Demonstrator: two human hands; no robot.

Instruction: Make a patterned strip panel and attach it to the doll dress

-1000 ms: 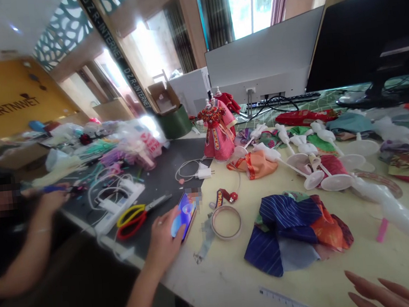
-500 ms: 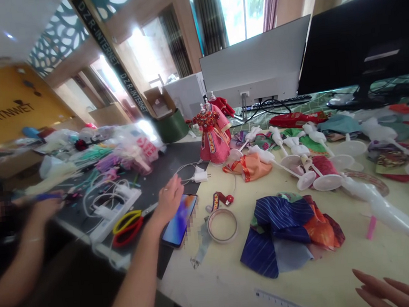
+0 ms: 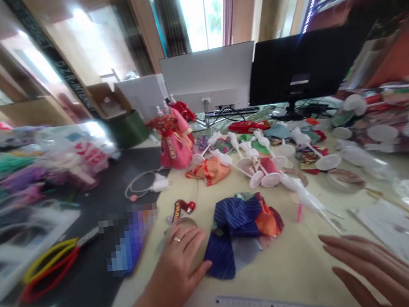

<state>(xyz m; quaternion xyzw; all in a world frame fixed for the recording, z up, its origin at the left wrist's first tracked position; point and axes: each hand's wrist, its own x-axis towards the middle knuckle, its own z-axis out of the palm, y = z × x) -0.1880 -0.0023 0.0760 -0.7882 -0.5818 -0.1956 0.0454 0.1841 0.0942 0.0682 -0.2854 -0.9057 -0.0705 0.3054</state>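
Note:
My left hand [image 3: 183,252] lies over the roll of tape [image 3: 185,220], hiding most of it. Its fingers are stretched out and its thumb is apart, near the left edge of a bundle of dark blue striped cloth [image 3: 239,217] with orange and grey pieces. Whether the fingers touch the tape I cannot tell. At the lower right my right hand [image 3: 378,267] hovers with fingers spread and nothing in them. A ruler [image 3: 273,306] lies along the table's front, between the hands. A red trim with dark patterned ribbon [image 3: 177,210] rests just beyond the tape.
To the left are a phone [image 3: 135,242], scissors [image 3: 52,267] with yellow and red handles, and a power strip [image 3: 53,240]. Dressed doll forms [image 3: 175,146] stand at the back. White mannequins [image 3: 306,194] and cloth pieces lie across the right, before two monitors [image 3: 290,70].
The view has swung right. My left hand has moved from beside the phone to over the tape roll. More of my right hand shows. The other person's arms have left the view.

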